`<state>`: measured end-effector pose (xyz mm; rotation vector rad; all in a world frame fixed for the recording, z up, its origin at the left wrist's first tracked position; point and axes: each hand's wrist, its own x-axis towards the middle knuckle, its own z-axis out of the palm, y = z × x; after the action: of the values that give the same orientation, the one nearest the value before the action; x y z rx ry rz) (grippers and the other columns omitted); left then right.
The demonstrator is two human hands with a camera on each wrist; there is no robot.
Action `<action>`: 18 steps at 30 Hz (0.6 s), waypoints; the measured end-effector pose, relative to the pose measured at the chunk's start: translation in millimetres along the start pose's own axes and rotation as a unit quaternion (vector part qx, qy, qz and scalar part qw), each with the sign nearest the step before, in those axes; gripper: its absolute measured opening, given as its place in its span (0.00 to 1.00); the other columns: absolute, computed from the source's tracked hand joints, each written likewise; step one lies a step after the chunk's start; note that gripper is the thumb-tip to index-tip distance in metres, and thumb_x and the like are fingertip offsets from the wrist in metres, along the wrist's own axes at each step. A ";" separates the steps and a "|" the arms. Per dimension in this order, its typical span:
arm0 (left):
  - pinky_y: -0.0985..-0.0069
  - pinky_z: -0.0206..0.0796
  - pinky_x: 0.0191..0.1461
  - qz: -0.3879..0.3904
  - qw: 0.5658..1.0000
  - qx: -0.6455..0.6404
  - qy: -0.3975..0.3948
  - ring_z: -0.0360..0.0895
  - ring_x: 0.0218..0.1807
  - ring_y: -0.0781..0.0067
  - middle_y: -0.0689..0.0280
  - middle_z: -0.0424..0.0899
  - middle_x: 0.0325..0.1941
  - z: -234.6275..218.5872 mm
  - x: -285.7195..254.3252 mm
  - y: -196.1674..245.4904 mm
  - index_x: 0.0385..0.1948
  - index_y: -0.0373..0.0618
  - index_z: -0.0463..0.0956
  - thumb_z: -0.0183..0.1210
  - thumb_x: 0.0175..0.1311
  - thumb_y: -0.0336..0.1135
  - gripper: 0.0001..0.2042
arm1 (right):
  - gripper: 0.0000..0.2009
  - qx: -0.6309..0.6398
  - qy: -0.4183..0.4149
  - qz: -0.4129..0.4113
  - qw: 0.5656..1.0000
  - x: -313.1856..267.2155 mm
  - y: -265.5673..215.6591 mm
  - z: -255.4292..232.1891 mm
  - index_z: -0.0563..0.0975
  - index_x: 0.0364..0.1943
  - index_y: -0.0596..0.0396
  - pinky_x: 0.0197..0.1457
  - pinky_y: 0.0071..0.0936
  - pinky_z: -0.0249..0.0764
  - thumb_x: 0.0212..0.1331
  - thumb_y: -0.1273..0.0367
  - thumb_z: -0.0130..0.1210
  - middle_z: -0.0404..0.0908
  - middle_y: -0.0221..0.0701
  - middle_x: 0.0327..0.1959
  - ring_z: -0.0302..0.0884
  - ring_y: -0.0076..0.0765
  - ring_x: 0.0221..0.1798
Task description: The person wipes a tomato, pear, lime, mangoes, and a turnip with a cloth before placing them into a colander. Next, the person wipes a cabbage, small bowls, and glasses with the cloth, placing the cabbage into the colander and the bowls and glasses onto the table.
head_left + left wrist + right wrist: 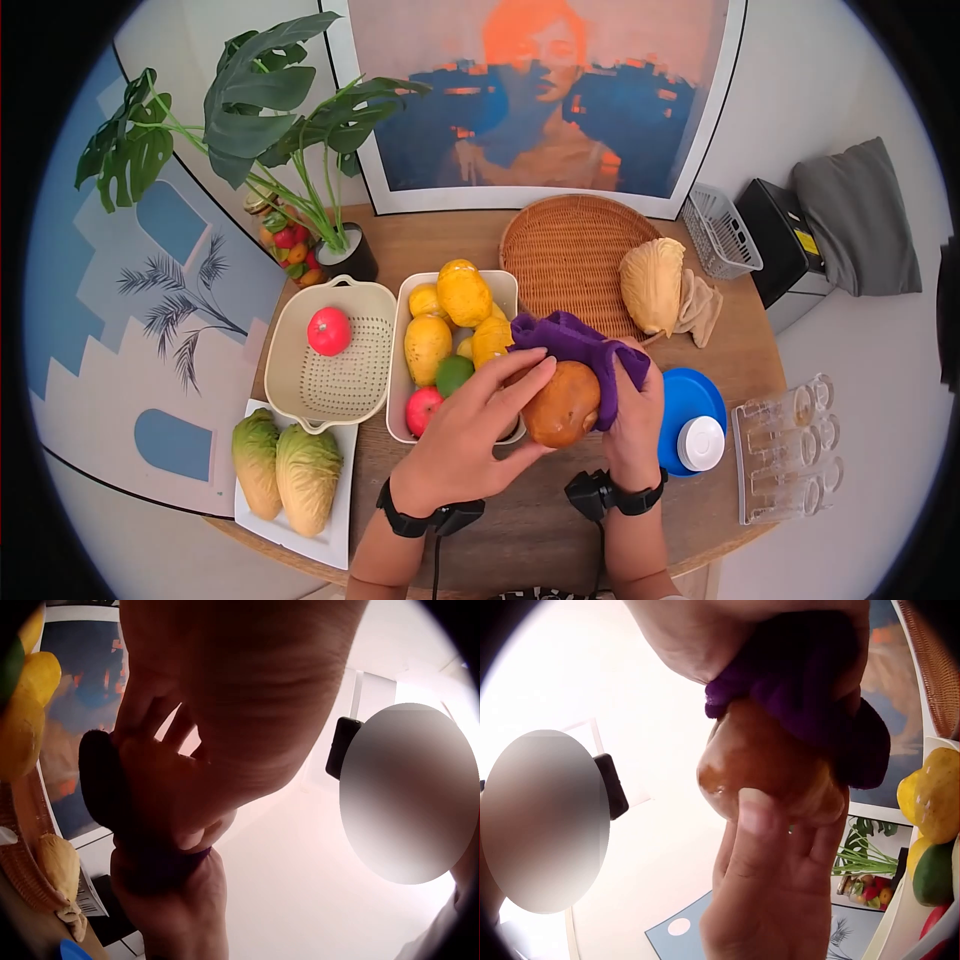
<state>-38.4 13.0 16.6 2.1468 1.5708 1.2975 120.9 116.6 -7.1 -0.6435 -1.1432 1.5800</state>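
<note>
Above the table, my left hand (470, 425) holds a glossy brown, round, fruit-like thing (562, 405) between thumb and fingers. My right hand (636, 425) grips a purple cloth (570, 335), which lies against the far and right sides of the brown thing. In the right wrist view, the left thumb presses on the brown thing (742, 761) from below, while the cloth (795, 682) covers its upper part. Just behind the hands is a white bin (400, 370) of yellow fruits (464, 293), with a green fruit (455, 375) and a red one (423, 408).
A cream colander (360, 375) holding a red fruit (329, 331) and a white tray (335, 550) with two cabbages (308, 478) stand left. A wicker tray (560, 250), another cabbage (652, 285), a blue plate (690, 390), a white lid (701, 443) and a glass rack (742, 470) stand right.
</note>
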 end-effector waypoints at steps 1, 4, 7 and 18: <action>0.64 0.64 0.66 -0.009 0.998 -0.060 0.022 0.70 0.64 0.54 0.55 0.70 0.63 2.8 0.1 0.4 0.65 0.44 0.66 0.71 0.46 0.28 0.39 | 0.07 0.000 0.000 0.000 1.000 0.2 0.3 -1.1 0.76 0.44 0.62 0.48 0.19 0.72 0.68 0.73 0.52 0.79 0.26 0.39 0.75 0.19 0.42; 0.66 0.64 0.67 -0.040 0.990 -0.134 0.026 0.69 0.65 0.59 0.55 0.68 0.62 3.1 -0.7 0.1 0.66 0.41 0.65 0.73 0.46 0.29 0.40 | 0.08 0.023 -0.009 -0.020 0.999 -0.1 0.8 -3.8 0.76 0.46 0.63 0.54 0.22 0.71 0.68 0.73 0.51 0.79 0.30 0.45 0.76 0.23 0.48; 0.67 0.62 0.68 -0.080 0.976 -0.201 0.009 0.67 0.67 0.60 0.55 0.67 0.63 4.4 -1.3 -0.5 0.68 0.40 0.62 0.72 0.49 0.28 0.40 | 0.10 0.026 -0.039 -0.040 0.998 -0.9 -0.5 -2.6 0.76 0.49 0.63 0.57 0.23 0.70 0.69 0.74 0.48 0.78 0.32 0.50 0.75 0.25 0.51; 0.63 0.55 0.74 -0.102 0.897 -0.420 0.091 0.61 0.72 0.63 0.56 0.61 0.71 22.5 -5.4 -14.8 0.70 0.38 0.53 0.63 0.59 0.21 0.37 | 0.42 -0.152 -0.162 -0.109 0.969 -3.0 -4.9 7.9 0.63 0.64 0.60 0.66 0.32 0.64 0.41 0.71 0.73 0.68 0.37 0.59 0.68 0.34 0.62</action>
<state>-32.6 22.1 -8.6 1.3184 0.9520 1.7096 117.3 111.0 0.1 -0.4430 -1.6655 1.3618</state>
